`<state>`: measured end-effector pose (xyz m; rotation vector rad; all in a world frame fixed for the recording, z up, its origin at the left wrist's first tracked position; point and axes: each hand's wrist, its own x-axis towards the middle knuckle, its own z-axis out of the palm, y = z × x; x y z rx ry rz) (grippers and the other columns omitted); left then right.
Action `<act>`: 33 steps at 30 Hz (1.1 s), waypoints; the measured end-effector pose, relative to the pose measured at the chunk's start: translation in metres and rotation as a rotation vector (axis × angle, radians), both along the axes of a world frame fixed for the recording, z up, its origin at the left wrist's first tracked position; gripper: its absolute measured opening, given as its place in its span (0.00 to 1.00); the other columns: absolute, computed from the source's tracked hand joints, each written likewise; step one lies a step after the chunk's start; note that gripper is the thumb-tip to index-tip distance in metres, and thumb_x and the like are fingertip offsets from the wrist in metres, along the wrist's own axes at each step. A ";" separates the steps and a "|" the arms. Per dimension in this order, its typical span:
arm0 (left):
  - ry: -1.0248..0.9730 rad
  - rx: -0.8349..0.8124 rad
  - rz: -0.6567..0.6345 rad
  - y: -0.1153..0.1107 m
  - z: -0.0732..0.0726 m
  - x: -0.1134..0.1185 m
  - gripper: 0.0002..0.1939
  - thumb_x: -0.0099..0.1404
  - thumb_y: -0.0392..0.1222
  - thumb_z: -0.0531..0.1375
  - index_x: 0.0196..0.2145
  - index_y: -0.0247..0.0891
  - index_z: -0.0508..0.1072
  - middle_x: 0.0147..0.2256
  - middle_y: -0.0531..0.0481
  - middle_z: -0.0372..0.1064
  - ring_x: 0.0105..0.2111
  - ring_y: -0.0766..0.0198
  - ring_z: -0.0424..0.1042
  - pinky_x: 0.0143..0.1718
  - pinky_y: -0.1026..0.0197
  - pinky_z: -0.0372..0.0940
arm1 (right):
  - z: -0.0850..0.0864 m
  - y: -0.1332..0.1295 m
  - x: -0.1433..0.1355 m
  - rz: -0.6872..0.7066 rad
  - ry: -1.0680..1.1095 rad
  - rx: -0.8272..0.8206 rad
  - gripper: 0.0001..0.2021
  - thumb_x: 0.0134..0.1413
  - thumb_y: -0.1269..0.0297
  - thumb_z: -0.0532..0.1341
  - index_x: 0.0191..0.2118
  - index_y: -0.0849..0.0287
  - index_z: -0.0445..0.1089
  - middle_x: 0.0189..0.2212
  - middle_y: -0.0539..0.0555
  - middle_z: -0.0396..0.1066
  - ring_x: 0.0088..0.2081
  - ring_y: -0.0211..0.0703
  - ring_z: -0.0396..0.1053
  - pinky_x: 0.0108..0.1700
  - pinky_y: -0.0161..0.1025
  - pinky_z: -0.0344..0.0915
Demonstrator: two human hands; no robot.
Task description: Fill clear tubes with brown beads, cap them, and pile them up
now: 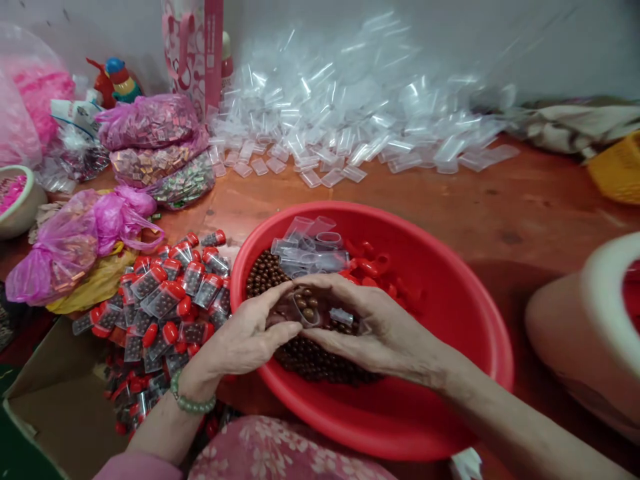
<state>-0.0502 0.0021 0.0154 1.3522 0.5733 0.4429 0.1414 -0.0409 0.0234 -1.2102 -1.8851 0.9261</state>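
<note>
Both hands work low over the round red plastic basin (450, 373). The left hand (240, 340) and right hand (380, 333) pinch a small clear plastic vial (307, 310) together, so stray brown beads (310, 360) drop back in.

Both hands (320, 327) fill a vial (306, 310) over a red basin (450, 313).

basin (450, 313): red plastic, smooth and glossy
beads (310, 360): brown, shiny
small tubes (320, 250): clear plastic (red caps (367, 267) beside them, glossy)
table (500, 200): reddish wood, worn matt
bags (150, 120): thin pink film, crinkled
bracelet (193, 402): pale green beads, polished
</note>
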 end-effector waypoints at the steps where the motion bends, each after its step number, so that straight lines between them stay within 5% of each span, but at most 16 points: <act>1: -0.006 -0.036 -0.011 0.002 0.000 0.001 0.27 0.65 0.35 0.56 0.62 0.38 0.59 0.60 0.43 0.62 0.59 0.55 0.63 0.62 0.49 0.56 | 0.001 -0.001 0.001 0.002 0.006 -0.009 0.17 0.56 0.68 0.60 0.52 0.58 0.64 0.41 0.55 0.74 0.40 0.39 0.73 0.42 0.35 0.70; 7: -0.038 -0.187 -0.076 0.007 0.000 0.004 0.24 0.62 0.38 0.61 0.57 0.36 0.68 0.52 0.44 0.71 0.53 0.57 0.69 0.58 0.54 0.59 | 0.007 -0.006 0.005 0.008 0.014 -0.017 0.13 0.56 0.66 0.61 0.48 0.58 0.68 0.38 0.54 0.76 0.36 0.38 0.74 0.38 0.33 0.71; 13: -0.072 -0.268 0.016 0.008 -0.001 0.004 0.23 0.59 0.41 0.64 0.52 0.34 0.72 0.46 0.44 0.74 0.47 0.61 0.72 0.53 0.59 0.62 | 0.006 -0.011 0.000 -0.119 -0.038 0.113 0.15 0.56 0.67 0.62 0.50 0.57 0.68 0.38 0.54 0.77 0.35 0.39 0.75 0.39 0.35 0.72; 20: -0.121 -0.424 0.138 0.006 -0.006 0.005 0.23 0.54 0.40 0.68 0.48 0.34 0.74 0.42 0.45 0.76 0.39 0.65 0.74 0.46 0.60 0.67 | 0.005 -0.015 -0.007 -0.257 0.022 0.226 0.03 0.55 0.64 0.63 0.36 0.55 0.71 0.29 0.51 0.76 0.30 0.39 0.74 0.34 0.35 0.72; 24: -0.164 -0.474 0.153 0.006 -0.007 0.005 0.17 0.53 0.38 0.69 0.41 0.35 0.76 0.34 0.50 0.75 0.32 0.69 0.74 0.41 0.63 0.68 | 0.006 -0.013 -0.001 -0.229 0.039 0.176 0.08 0.52 0.59 0.66 0.31 0.55 0.68 0.24 0.49 0.71 0.26 0.38 0.70 0.30 0.34 0.69; 33: -0.235 -0.437 0.135 0.008 -0.009 0.000 0.17 0.53 0.43 0.69 0.37 0.34 0.71 0.32 0.48 0.75 0.31 0.67 0.74 0.37 0.65 0.67 | 0.007 0.001 -0.002 -0.121 -0.048 0.201 0.16 0.53 0.59 0.65 0.46 0.52 0.65 0.35 0.50 0.71 0.35 0.40 0.70 0.38 0.37 0.68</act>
